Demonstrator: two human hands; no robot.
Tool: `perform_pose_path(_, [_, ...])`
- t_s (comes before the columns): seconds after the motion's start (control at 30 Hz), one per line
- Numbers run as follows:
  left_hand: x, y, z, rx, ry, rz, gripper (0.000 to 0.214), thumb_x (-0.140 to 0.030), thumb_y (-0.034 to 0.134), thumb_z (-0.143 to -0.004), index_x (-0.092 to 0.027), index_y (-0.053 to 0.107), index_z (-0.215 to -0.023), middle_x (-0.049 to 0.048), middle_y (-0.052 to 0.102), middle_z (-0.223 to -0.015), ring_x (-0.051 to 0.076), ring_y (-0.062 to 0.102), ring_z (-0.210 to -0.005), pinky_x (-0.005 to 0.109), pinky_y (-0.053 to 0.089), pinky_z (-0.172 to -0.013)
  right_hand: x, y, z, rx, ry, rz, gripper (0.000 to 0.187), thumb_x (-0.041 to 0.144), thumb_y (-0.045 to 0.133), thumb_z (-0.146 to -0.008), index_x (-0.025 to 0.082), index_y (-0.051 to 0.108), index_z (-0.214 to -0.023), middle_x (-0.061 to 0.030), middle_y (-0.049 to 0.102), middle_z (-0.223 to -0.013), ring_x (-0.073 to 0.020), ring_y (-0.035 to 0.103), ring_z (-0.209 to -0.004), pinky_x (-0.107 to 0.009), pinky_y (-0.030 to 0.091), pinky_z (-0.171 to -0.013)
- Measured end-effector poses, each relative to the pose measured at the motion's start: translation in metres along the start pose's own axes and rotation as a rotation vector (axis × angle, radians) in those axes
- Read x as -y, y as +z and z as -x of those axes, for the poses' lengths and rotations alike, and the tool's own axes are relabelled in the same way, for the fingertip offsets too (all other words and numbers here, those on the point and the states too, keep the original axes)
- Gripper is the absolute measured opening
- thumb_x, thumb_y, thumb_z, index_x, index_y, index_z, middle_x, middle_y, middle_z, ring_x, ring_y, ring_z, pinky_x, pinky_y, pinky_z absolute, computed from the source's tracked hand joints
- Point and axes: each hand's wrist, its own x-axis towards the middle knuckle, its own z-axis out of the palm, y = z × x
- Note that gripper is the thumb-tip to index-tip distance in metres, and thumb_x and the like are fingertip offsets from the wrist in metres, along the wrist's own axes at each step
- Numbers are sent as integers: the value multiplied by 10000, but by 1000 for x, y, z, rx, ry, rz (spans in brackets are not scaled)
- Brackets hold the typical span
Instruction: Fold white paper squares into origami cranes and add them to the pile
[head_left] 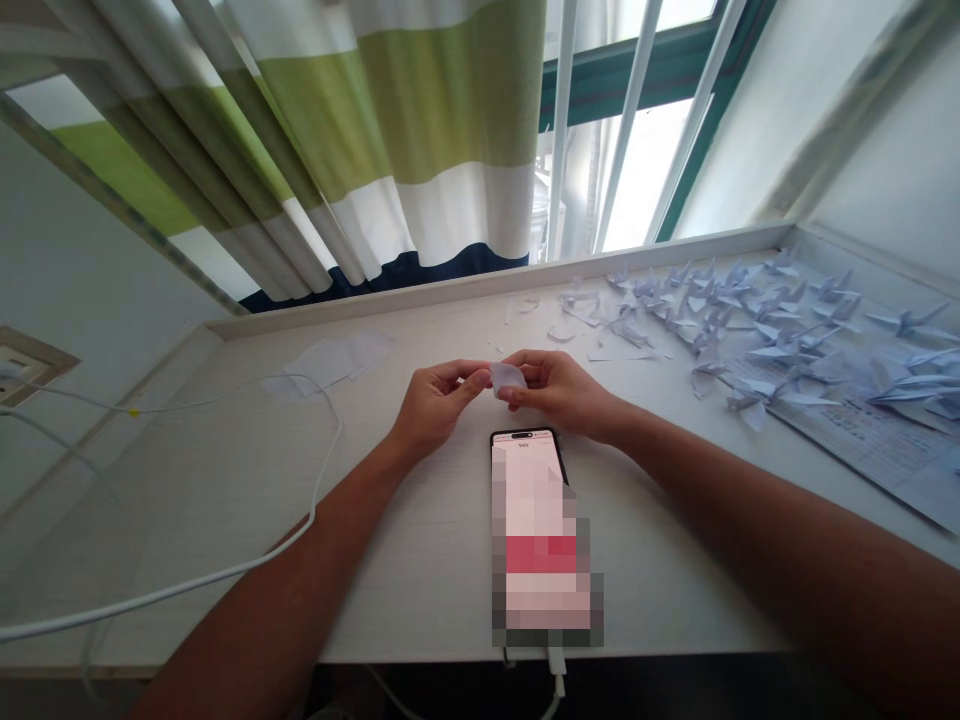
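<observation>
A small piece of white paper is held up between my two hands, just beyond the phone. My left hand pinches its left edge between thumb and forefinger. From the other side, my right hand grips the same paper, the thumb lying across its lower part. Whether the paper has folds in it is too small to make out. Directly below my hands a phone lies face up on the white desk, its screen lit and partly pixelated.
Many folded paper cranes crowd the right side, some on a printed sheet. Paper scraps lie near the back ledge. Flat paper sheets rest at the left. A white cable loops over my left forearm; a charging cable hangs below the phone.
</observation>
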Motion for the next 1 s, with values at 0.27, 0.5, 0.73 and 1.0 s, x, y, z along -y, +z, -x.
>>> perform_pose_path(0.27, [-3, -3, 2, 5, 158, -93, 202, -404, 745, -869, -232, 822, -940, 43, 747, -888, 173, 648, -817, 298, 484, -731, 2, 6, 0, -3, 42, -100, 387, 385, 885, -695, 153, 731, -964, -26, 717, -808, -156, 650, -763, -325, 522, -758])
perform_pose_path(0.5, [-5, -2, 3, -1, 137, -106, 181, -387, 746, -866, -219, 811, -876, 36, 739, -862, 168, 645, -801, 293, 484, -717, 4, 5, 1, 40, 71, -39, 323, 331, 833, -756, 142, 757, -1007, -15, 710, -806, -131, 617, -720, -279, 488, -674])
perform_pose_path(0.73, [4, 4, 0, -227, -111, 9, 255, -432, 790, -793, -177, 784, -808, 25, 727, -751, 152, 622, -716, 267, 479, -648, 2, 8, 0, -44, 36, -9, 401, 255, 788, -793, 156, 706, -1173, -33, 728, -855, -143, 635, -737, -282, 484, -653])
perform_pose_path(1.0, [5, 5, 0, -174, -112, 30, 297, -453, 759, -812, -170, 694, -873, 29, 717, -766, 180, 707, -753, 249, 508, -602, 1, 2, 0, -154, 5, 65, 354, 229, 763, -802, 173, 698, -1145, -22, 716, -788, -176, 677, -770, -321, 528, -733])
